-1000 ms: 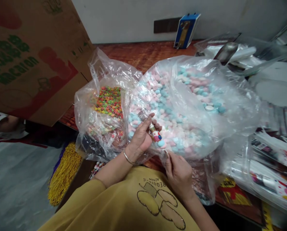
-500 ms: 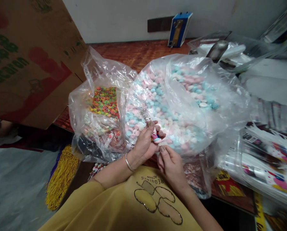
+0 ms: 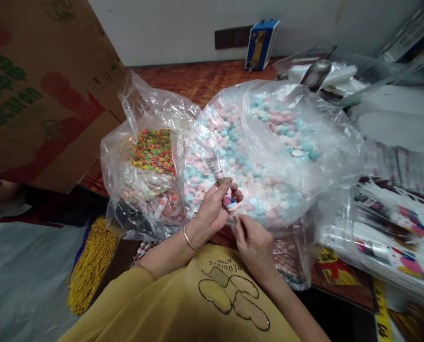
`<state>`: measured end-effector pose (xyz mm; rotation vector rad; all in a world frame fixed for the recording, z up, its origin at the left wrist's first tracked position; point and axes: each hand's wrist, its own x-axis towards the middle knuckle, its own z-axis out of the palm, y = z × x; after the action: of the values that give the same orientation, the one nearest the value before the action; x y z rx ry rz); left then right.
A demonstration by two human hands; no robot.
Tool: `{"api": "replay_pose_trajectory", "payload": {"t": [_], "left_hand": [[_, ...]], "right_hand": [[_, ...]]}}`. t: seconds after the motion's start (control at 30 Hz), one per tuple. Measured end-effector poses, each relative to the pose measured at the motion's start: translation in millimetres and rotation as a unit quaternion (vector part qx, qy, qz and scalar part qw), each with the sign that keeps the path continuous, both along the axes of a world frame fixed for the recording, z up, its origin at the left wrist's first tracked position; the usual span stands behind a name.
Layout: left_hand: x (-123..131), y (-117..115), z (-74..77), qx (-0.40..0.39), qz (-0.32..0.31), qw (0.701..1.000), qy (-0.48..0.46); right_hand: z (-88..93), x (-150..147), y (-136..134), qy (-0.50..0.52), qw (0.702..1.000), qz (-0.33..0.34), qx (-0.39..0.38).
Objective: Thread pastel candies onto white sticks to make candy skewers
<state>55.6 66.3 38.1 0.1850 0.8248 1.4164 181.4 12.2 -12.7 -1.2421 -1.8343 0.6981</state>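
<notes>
Pink-and-blue charm in a narrow clear plastic sleeve (image 3: 229,203) is pinched in the grip of the left hand (image 3: 212,211), just below frame centre. It is held in front of the large clear plastic bag of pastel pink, blue and white pieces (image 3: 279,137) on the red-brown wooden tabletop (image 3: 197,80). Over the last second the right hand (image 3: 256,244) has been raised. Its grip, thumb and forefinger pressed together, is now just beneath the charm, so both hands are engaged on it. Whether anything lies between those fingers cannot be told. The sleeve's printed end is too small to be read. Inverted lettering on the yellow shirt (image 3: 183,308) reads "ACTION S" and partly "REQUIR". The green letters on the brown cardboard box (image 3: 48,95) at upper left are illegible.
</notes>
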Motion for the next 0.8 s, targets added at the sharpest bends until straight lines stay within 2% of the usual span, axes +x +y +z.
{"api": "replay_pose_trajectory", "payload": {"t": [0.07, 0.1, 0.17, 0.23, 0.33, 0.43, 0.5, 0.6, 0.63, 0.67, 0.7, 0.73, 0.8], "left_hand": [[7.5, -1.2, 0.9, -0.008, 0.022, 1.0, 0.009], [12.0, -3.0, -0.1, -0.013, 0.032, 0.999, 0.013], [21.0, -8.0, -3.9, -0.024, 0.031, 0.999, 0.017], [26.9, -12.9, -8.2, -0.028, 0.006, 1.0, 0.007], [23.7, -13.6, -10.5, -0.008, -0.026, 0.999, -0.026], [8.7, -5.3, -7.7, 0.011, -0.018, 0.998, -0.053], [-1.8, 1.4, -5.1, 0.021, -0.001, 0.998, -0.064], [-10.8, 7.2, -2.1, 0.044, 0.004, 0.997, -0.069], [-11.5, 7.8, -1.2, 0.046, 0.001, 0.997, -0.065], [-11.3, 8.1, -0.4, 0.044, -0.003, 0.997, -0.056], [-10.0, 8.0, 0.6, 0.038, -0.004, 0.998, -0.044], [-7.9, 7.7, 1.5, 0.03, 0.001, 0.999, -0.031], [-1.4, 6.6, 3.3, 0.008, 0.016, 1.0, -0.006]], "right_hand": [[-2.7, -0.1, 2.8, -0.119, 0.984, -0.016, 0.129], [-3.6, -0.5, 4.4, -0.156, 0.973, -0.02, 0.167], [-4.0, -1.0, 8.0, -0.182, 0.963, -0.038, 0.194], [-2.3, -0.4, 11.1, -0.143, 0.975, -0.06, 0.159], [2.9, 2.8, 13.1, 0.009, 0.999, -0.044, 0.022], [7.3, 5.7, 12.1, 0.157, 0.98, -0.009, -0.119], [8.8, 6.0, 10.7, 0.253, 0.939, 0.02, -0.23], [9.8, 5.4, 7.5, 0.388, 0.817, 0.108, -0.412], [9.8, 5.3, 6.2, 0.41, 0.785, 0.133, -0.445], [9.5, 5.4, 4.9, 0.415, 0.774, 0.149, -0.455], [8.9, 5.6, 3.6, 0.399, 0.79, 0.151, -0.441], [7.9, 5.9, 2.6, 0.361, 0.831, 0.137, -0.4], [5.0, 6.1, 1.8, 0.22, 0.941, 0.075, -0.245]]}}
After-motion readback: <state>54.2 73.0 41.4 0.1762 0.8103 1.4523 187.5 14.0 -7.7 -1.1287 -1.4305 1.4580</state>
